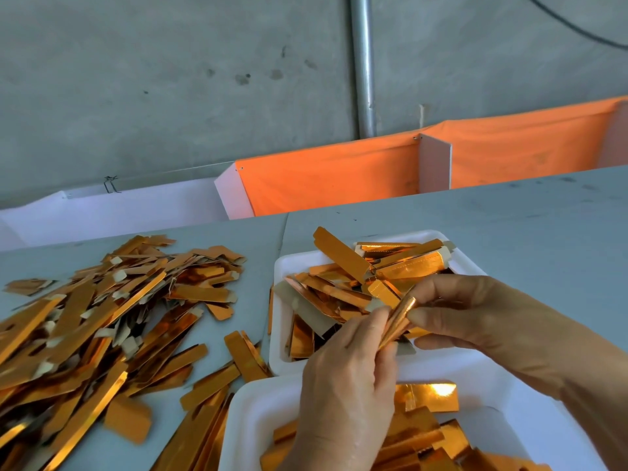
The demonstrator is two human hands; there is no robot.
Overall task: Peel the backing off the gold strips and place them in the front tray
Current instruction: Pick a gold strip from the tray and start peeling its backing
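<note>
Strips in gold foil lie heaped across the left of the grey tabletop (509,212), a loose pile (102,321) of long pieces, many with pale backing tabs showing at their ends. Right of the pile, the left hand (346,379) rises over the near white tray (251,413), its fingers curled and pinching the lower part of one gold strip (397,322). That strip runs up and to the right, tilted, between both hands and above the near edge of the far white tray (282,266). The right hand (475,311) meets it from the right, thumb and fingertips closed on its upper end, so the two hands sit just beside each other with the strip clamped between them. The far tray holds a jumble of gold pieces, some with pale backing; the near tray holds flat shiny strips. Behind the tabletop stand white dividers and orange cloth (339,175), then a grey concrete wall (170,79) with an upright metal pipe (363,62).
</note>
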